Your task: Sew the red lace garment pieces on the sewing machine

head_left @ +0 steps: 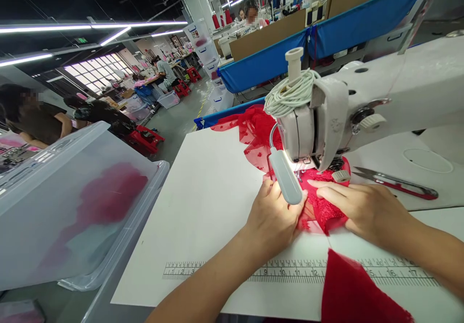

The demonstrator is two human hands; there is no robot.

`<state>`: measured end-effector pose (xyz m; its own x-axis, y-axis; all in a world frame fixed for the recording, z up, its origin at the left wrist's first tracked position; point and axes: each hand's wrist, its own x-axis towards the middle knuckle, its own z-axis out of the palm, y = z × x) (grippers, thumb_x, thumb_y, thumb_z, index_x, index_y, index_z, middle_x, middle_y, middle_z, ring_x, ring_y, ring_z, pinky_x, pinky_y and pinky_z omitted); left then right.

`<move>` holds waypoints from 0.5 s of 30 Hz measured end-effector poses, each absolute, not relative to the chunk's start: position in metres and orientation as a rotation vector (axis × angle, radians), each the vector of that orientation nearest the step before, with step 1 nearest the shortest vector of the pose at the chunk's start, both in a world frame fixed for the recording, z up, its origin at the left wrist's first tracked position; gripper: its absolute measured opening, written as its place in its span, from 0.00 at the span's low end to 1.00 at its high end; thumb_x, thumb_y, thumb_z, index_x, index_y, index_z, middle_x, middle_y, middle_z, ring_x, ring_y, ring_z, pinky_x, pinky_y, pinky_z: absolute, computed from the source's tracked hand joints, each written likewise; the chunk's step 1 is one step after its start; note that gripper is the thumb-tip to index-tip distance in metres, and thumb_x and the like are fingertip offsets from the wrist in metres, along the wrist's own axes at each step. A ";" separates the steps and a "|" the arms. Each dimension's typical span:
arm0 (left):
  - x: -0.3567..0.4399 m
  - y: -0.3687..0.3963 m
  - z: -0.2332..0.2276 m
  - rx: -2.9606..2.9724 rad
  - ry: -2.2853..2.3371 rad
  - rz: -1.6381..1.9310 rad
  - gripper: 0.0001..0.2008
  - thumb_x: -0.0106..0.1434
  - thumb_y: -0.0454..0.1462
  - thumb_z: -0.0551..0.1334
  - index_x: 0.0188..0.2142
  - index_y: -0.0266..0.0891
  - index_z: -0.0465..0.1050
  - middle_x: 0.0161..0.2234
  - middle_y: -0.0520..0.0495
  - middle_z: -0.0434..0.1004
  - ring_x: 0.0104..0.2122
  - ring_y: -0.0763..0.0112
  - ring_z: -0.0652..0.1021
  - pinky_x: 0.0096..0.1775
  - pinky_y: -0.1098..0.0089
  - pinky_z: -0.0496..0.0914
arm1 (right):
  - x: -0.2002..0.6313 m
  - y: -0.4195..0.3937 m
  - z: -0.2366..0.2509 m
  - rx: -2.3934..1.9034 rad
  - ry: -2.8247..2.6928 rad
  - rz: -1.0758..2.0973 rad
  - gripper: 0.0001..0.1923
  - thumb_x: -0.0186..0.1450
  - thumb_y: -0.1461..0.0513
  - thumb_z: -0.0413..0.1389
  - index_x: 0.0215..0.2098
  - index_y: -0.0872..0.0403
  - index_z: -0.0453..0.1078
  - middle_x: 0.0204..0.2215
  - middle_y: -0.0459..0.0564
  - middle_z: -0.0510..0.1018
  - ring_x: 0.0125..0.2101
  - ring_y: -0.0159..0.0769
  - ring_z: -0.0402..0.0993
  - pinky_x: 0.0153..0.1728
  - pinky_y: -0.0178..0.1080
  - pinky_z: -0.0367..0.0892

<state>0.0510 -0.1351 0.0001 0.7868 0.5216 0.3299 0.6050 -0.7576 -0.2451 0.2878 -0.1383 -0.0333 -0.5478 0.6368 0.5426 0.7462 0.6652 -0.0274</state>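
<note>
Red lace fabric (322,212) lies under the needle area of a white sewing machine (391,91), and its sheer part spreads behind on the table. My left hand (273,216) is closed on the fabric's near left edge; a small grey lamp (286,178) hides some of its fingers. To the right of the needle, my right hand (373,212) rests on the fabric with its fingers stretched out flat. A separate-looking red cloth piece (355,289) hangs over the table's front edge. Thread snips (398,183) with a red handle lie beyond my right hand.
A printed ruler (282,272) runs along the white tabletop (203,192). Left of the table stands a translucent plastic bin (72,207) with red material inside. Blue cloth troughs (261,66) and other machines are behind. Several people sit working farther off.
</note>
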 end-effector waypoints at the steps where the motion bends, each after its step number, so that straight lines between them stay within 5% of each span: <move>1: 0.051 -0.136 0.000 -2.642 -0.855 -0.375 0.20 0.74 0.43 0.52 0.53 0.34 0.75 0.45 0.34 0.80 0.40 0.53 0.79 0.44 0.51 0.71 | 0.288 -0.138 -0.032 -1.069 -2.374 -0.273 0.28 0.46 0.74 0.48 0.43 0.53 0.72 0.43 0.48 0.84 0.22 0.35 0.71 0.19 0.39 0.54; 5: 0.054 -0.142 0.000 -2.622 -0.801 -0.389 0.12 0.70 0.32 0.53 0.45 0.31 0.75 0.40 0.36 0.80 0.34 0.60 0.78 0.28 0.65 0.67 | 0.287 -0.140 -0.030 -1.095 -2.377 -0.251 0.17 0.56 0.66 0.52 0.43 0.53 0.72 0.43 0.49 0.84 0.23 0.38 0.74 0.19 0.40 0.57; 9: 0.057 -0.147 0.003 -2.763 -0.731 -0.344 0.12 0.67 0.23 0.51 0.37 0.34 0.72 0.38 0.42 0.78 0.29 0.69 0.76 0.21 0.72 0.59 | 0.288 -0.143 -0.033 -1.064 -2.328 -0.243 0.18 0.58 0.68 0.51 0.45 0.52 0.71 0.49 0.49 0.82 0.28 0.37 0.76 0.22 0.39 0.59; 13: 0.058 -0.138 0.007 -3.013 -0.993 -0.343 0.10 0.67 0.25 0.51 0.36 0.38 0.68 0.30 0.48 0.74 0.23 0.72 0.71 0.21 0.72 0.61 | 0.284 -0.144 -0.027 -0.922 -2.350 -0.223 0.16 0.65 0.69 0.49 0.48 0.53 0.72 0.38 0.49 0.83 0.24 0.34 0.71 0.22 0.39 0.55; 15: 0.058 -0.130 0.008 -3.134 -1.303 -0.534 0.10 0.67 0.26 0.51 0.32 0.40 0.64 0.23 0.52 0.69 0.20 0.73 0.69 0.22 0.73 0.63 | 0.280 -0.143 -0.022 -0.933 -2.346 -0.176 0.11 0.72 0.63 0.48 0.39 0.52 0.72 0.29 0.47 0.79 0.21 0.33 0.67 0.20 0.38 0.53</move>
